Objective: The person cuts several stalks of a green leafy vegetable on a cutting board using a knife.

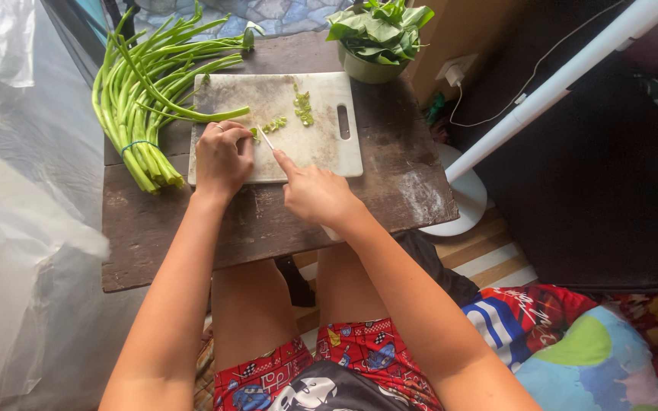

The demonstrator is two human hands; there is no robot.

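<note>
Two hands are busy on the white cutting board (321, 152): my left hand (222, 156) is curled down over the end of a green stem (207, 116), fingers closed to pin it against the board, while my right hand (315, 194) is wrapped shut around the handle of a knife (266, 138), forefinger stretched along its back and the blade tip meeting the stem just beside my left knuckles. By my reckoning I am only at the start: a few small cut pieces (301, 106) lie scattered near the middle of the board, and a thick banded bundle of long stems (142, 84) lies uncut on the wooden worktop (390, 183), partly overlapping the board's left edge. A green bowl of leaves (378, 34) stands at the far edge.
</note>
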